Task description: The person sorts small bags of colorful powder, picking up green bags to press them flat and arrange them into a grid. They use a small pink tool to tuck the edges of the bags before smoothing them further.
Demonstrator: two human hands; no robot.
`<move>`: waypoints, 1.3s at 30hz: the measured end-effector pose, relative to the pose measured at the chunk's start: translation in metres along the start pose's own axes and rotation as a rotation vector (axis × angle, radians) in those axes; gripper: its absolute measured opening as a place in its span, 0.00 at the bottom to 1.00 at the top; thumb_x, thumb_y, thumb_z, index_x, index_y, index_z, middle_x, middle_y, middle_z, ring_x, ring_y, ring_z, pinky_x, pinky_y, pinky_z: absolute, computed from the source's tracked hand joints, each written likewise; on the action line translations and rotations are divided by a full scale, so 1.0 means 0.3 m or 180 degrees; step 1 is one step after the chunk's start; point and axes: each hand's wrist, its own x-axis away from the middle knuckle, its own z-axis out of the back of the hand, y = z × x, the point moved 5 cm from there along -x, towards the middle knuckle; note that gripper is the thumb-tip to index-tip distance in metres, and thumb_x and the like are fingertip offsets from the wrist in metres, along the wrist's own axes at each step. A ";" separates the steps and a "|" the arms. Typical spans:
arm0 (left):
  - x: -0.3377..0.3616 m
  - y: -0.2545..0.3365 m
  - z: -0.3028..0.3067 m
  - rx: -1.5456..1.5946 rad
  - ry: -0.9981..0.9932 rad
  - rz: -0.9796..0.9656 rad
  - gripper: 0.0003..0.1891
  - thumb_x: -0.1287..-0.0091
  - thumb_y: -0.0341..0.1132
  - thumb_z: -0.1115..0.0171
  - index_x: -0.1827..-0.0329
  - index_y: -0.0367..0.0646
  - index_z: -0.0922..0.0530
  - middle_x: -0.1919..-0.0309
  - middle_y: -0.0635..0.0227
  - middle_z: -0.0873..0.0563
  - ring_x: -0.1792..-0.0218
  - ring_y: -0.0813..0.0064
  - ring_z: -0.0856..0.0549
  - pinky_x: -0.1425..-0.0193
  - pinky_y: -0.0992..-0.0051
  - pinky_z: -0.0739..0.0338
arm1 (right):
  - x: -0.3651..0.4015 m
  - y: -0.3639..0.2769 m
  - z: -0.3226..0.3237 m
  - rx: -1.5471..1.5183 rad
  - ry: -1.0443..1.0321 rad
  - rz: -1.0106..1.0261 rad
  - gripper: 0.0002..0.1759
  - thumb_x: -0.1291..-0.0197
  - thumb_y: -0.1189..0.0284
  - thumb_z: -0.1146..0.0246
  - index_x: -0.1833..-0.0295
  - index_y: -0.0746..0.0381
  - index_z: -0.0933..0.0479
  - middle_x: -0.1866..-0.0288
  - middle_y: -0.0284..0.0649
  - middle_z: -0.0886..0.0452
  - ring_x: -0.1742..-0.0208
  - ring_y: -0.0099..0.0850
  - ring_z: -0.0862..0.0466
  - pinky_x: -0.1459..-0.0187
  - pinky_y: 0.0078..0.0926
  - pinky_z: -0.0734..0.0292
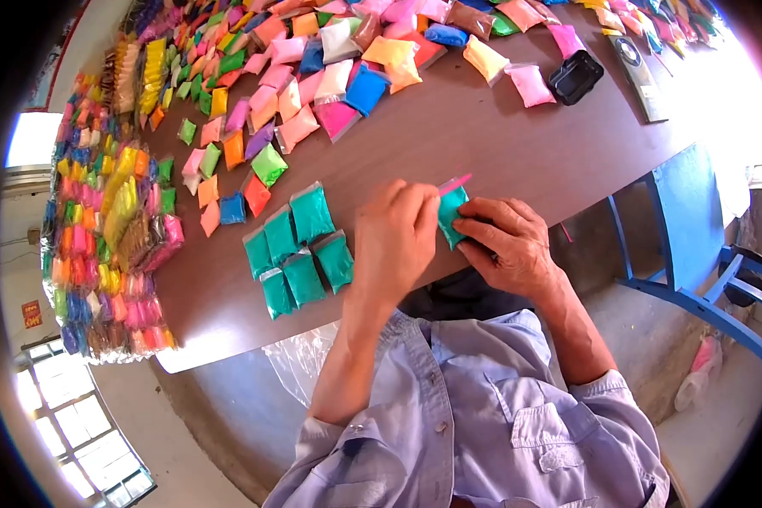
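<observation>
My right hand grips a small clear bag of teal clay-like material between thumb and fingers, above the table's near edge. My left hand is closed beside the bag's top edge, its fingers curled. A slim pink stick sticks out from its fingertips across the top of the bag; the gripped end is hidden. Left of my left hand, several filled teal bags lie flat in a close group on the table.
Many colourful bags cover the far and left parts of the brown table. A black tray and a phone-like device lie at the far right. Bundled packets hang or stack at the left edge. A blue chair stands right.
</observation>
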 end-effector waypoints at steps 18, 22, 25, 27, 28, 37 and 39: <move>0.151 -0.028 -0.008 0.0436 0.0331 0.0468 0.02 0.30 0.24 0.31 0.58 0.36 0.16 0.67 0.59 0.15 0.70 0.61 0.15 0.66 0.66 0.22 | 0.002 -0.004 -0.012 0.0100 -0.0056 -0.0133 0.21 0.57 0.77 0.21 0.53 0.56 0.12 0.49 0.34 0.13 0.56 0.35 0.14 0.53 0.33 0.18; 0.119 -0.065 -0.017 0.0053 0.0405 0.0505 0.02 0.30 0.25 0.31 0.58 0.37 0.16 0.67 0.58 0.14 0.70 0.57 0.14 0.66 0.64 0.21 | -0.003 -0.006 -0.013 0.0112 -0.0034 -0.0086 0.20 0.57 0.76 0.21 0.53 0.56 0.12 0.49 0.34 0.13 0.56 0.35 0.13 0.53 0.33 0.18; 0.107 -0.080 -0.021 0.0001 0.0365 0.0575 0.02 0.27 0.27 0.34 0.55 0.42 0.17 0.64 0.58 0.14 0.65 0.50 0.12 0.64 0.56 0.19 | -0.005 -0.010 -0.016 0.0155 0.0014 -0.0077 0.20 0.56 0.76 0.21 0.53 0.56 0.12 0.49 0.34 0.13 0.57 0.35 0.13 0.54 0.33 0.18; 0.106 -0.067 0.000 0.0067 0.0425 0.0602 0.02 0.29 0.26 0.33 0.56 0.40 0.17 0.65 0.59 0.14 0.67 0.54 0.13 0.65 0.60 0.20 | -0.005 -0.012 -0.011 0.0185 -0.0004 -0.0117 0.20 0.56 0.76 0.21 0.54 0.56 0.12 0.50 0.35 0.13 0.56 0.36 0.13 0.54 0.33 0.18; 0.107 -0.057 0.012 0.0131 0.0483 0.0637 0.02 0.30 0.24 0.31 0.58 0.38 0.16 0.67 0.59 0.14 0.69 0.58 0.14 0.66 0.64 0.21 | -0.003 -0.010 -0.009 0.0191 -0.0005 -0.0133 0.20 0.56 0.76 0.21 0.54 0.56 0.12 0.50 0.35 0.13 0.56 0.36 0.13 0.54 0.33 0.18; 0.080 -0.028 -0.024 0.0080 0.0055 0.0334 0.03 0.29 0.25 0.32 0.57 0.40 0.17 0.64 0.59 0.15 0.66 0.50 0.13 0.64 0.58 0.20 | 0.000 -0.004 -0.017 0.0179 0.0105 -0.0078 0.17 0.55 0.75 0.20 0.56 0.57 0.12 0.51 0.35 0.13 0.55 0.36 0.13 0.53 0.34 0.17; 0.059 -0.033 -0.015 -0.0134 -0.0133 0.0322 0.03 0.28 0.29 0.33 0.56 0.41 0.17 0.63 0.59 0.15 0.64 0.49 0.13 0.63 0.57 0.19 | -0.006 -0.007 -0.017 0.0192 0.0125 -0.0072 0.17 0.55 0.75 0.20 0.56 0.56 0.12 0.51 0.35 0.13 0.55 0.36 0.12 0.53 0.34 0.17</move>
